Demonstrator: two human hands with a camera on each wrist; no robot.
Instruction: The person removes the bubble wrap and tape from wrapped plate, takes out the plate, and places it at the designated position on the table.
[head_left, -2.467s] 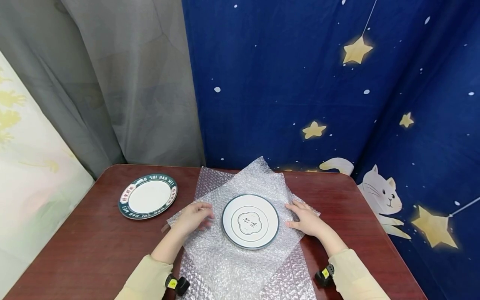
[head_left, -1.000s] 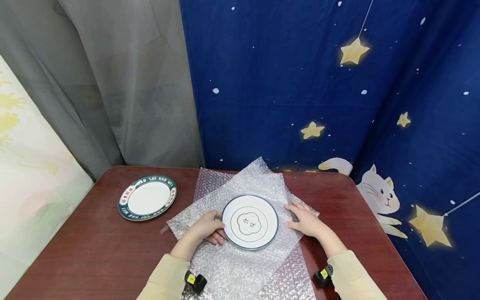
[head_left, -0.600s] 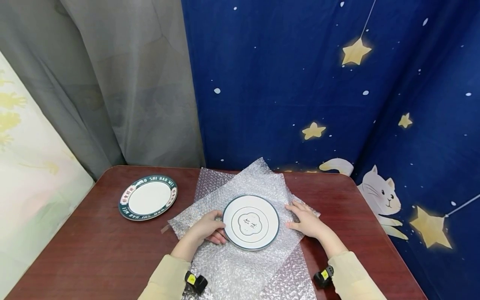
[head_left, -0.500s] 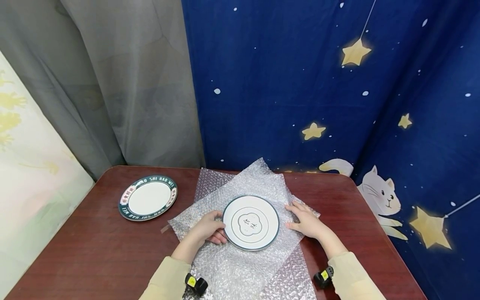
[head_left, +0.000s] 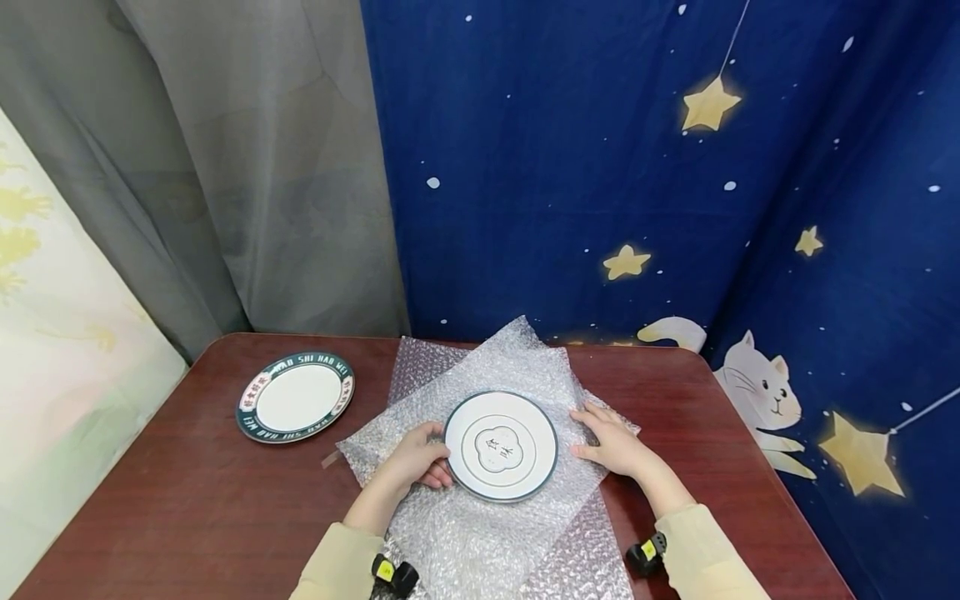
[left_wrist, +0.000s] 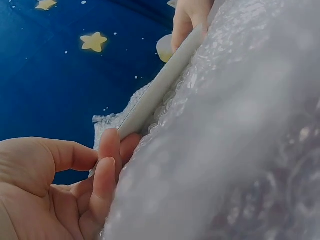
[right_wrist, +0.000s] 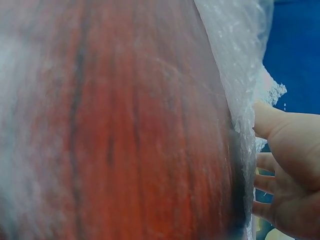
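Observation:
A white plate (head_left: 501, 483) with a dark rim and a flower-shaped emblem lies on crossed sheets of bubble wrap (head_left: 480, 542). My left hand (head_left: 412, 456) pinches its left edge, thumb on top and fingertips under the rim. In the left wrist view the plate's pale underside (left_wrist: 155, 95) shows edge-on, with the left hand (left_wrist: 65, 185) at its near end. My right hand (head_left: 611, 439) rests with spread fingers on the wrap, right of the plate and apart from it. The right wrist view shows the right hand (right_wrist: 295, 170) against the edge of the wrap (right_wrist: 235, 55).
A second plate (head_left: 297, 398), with a green lettered rim, lies at the back left of the dark red table (head_left: 195, 500). Behind the table hang a grey curtain (head_left: 292, 192) and a blue starry one (head_left: 525, 167).
Since the earliest frame my left hand has moved right and slightly toward me, onto the plate's left rim. Over the last half second both hands and the plate stay nearly still.

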